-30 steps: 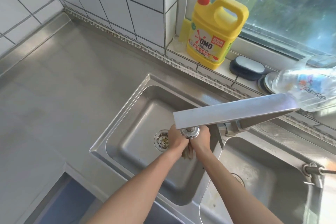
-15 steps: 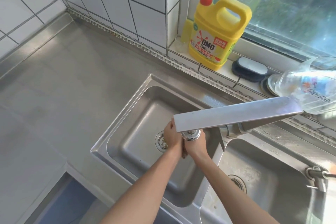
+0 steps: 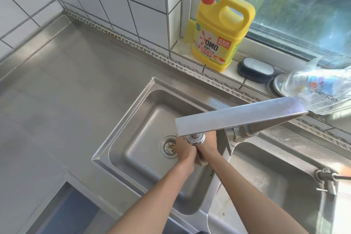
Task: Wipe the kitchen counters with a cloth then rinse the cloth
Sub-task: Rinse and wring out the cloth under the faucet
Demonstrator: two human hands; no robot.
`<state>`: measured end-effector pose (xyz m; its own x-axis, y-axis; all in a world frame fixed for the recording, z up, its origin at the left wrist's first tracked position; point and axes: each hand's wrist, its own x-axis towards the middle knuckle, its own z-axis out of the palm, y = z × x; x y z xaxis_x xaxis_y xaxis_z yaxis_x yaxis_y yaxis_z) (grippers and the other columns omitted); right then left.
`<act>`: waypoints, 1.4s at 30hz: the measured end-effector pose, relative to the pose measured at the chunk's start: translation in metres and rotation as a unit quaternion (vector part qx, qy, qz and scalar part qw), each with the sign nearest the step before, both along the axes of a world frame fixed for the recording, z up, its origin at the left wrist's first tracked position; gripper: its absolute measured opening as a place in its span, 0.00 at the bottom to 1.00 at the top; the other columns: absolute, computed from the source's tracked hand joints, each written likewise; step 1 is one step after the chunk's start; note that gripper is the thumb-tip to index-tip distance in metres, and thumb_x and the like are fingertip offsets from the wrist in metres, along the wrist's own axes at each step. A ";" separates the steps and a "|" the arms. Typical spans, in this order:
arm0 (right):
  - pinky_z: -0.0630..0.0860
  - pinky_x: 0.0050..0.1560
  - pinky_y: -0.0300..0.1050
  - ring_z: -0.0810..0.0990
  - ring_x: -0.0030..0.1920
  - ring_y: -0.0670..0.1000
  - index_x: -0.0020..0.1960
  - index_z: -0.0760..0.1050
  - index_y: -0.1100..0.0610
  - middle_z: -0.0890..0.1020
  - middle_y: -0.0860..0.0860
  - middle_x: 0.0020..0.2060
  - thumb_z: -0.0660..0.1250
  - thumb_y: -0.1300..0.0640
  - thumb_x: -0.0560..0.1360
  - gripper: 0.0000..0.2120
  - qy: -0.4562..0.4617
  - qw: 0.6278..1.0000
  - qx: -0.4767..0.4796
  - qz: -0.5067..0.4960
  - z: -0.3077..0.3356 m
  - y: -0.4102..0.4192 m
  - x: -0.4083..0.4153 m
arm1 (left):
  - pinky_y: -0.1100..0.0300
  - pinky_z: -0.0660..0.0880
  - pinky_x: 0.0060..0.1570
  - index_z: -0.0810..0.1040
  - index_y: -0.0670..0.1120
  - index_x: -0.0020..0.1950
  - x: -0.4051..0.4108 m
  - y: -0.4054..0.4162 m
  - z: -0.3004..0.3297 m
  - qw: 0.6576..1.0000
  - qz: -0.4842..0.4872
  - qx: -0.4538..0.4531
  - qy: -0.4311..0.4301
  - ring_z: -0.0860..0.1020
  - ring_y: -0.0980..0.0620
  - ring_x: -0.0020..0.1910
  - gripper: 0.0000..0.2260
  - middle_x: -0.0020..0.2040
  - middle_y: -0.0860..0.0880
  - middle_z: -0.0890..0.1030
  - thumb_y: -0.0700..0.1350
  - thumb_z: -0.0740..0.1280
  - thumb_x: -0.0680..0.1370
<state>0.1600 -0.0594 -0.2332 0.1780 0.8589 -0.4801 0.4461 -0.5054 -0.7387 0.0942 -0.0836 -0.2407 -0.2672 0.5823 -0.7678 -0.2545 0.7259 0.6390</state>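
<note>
My left hand (image 3: 185,149) and right hand (image 3: 208,145) are pressed together under the tap (image 3: 237,118), over the left basin of the sink (image 3: 133,112). Between them I hold the cloth (image 3: 201,160), with both hands curled round it; only a small tan bit shows below my palms, and the rest is hidden. The tap's nozzle sits right above my knuckles. I cannot tell whether water is running. The drain (image 3: 169,147) lies just left of my left hand. The steel table (image 3: 66,91) spreads to the left of the sink. On the window ledge behind stand a yellow bottle (image 3: 220,32) with a red pump, a dark brush (image 3: 255,69) beside it, and a clear jar (image 3: 321,85) lying on its side at the right.
</note>
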 end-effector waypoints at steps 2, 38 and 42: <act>0.70 0.44 0.44 0.69 0.35 0.44 0.33 0.65 0.46 0.73 0.45 0.32 0.68 0.61 0.76 0.19 0.019 1.000 -0.008 -0.006 -0.005 0.001 -0.002 | 0.53 0.74 0.34 0.75 0.48 0.31 0.002 -0.002 0.004 0.999 -0.036 0.004 0.007 0.79 0.47 0.31 0.11 0.29 0.48 0.79 0.52 0.61 0.69; 0.82 0.49 0.49 0.82 0.44 0.53 0.44 0.86 0.52 0.88 0.56 0.46 0.68 0.55 0.76 0.08 0.257 0.949 -0.122 0.136 0.011 0.020 0.021 | 0.62 0.81 0.56 0.82 0.45 0.63 -0.097 0.002 -0.012 0.915 -0.380 0.135 0.031 0.85 0.54 0.57 0.21 0.58 0.49 0.87 0.36 0.79 0.71; 0.77 0.43 0.46 0.83 0.45 0.50 0.48 0.85 0.47 0.88 0.52 0.46 0.69 0.47 0.71 0.09 0.223 0.959 -0.081 0.156 0.016 0.019 0.023 | 0.63 0.81 0.48 0.84 0.48 0.61 -0.094 0.004 -0.007 0.934 -0.343 0.097 0.005 0.86 0.55 0.55 0.13 0.56 0.50 0.88 0.43 0.76 0.76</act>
